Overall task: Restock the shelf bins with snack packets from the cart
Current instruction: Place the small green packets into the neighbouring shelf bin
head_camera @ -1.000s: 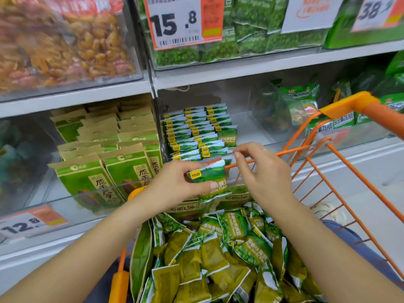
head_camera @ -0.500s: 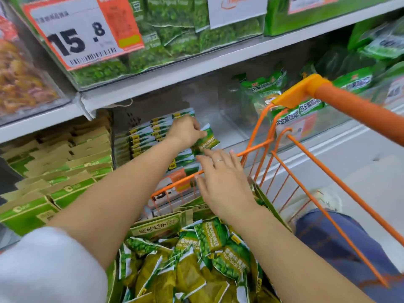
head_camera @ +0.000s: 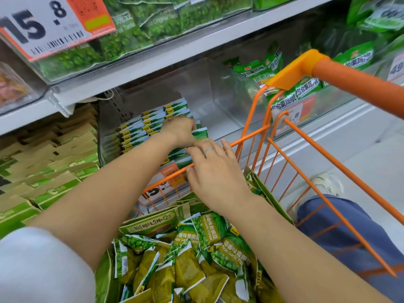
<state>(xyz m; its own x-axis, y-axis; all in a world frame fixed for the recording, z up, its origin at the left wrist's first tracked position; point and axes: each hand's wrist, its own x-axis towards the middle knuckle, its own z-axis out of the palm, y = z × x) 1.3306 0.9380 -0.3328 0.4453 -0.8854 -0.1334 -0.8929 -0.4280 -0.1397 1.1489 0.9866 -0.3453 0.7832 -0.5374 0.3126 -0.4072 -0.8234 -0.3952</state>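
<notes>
Shelf bin [head_camera: 218, 95] ahead: left hand [head_camera: 179, 130] grips a packet [head_camera: 200, 134] at the row's right end; right hand [head_camera: 215, 169], fingers relaxed, hovers nearer the cart [head_camera: 295, 149].

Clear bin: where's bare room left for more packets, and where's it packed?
Free: the clear bin floor right of the packet rows, up to its right wall. Crowded: the left half, where the left hand sets a packet. The right hand hovers over the cart rim.
</notes>
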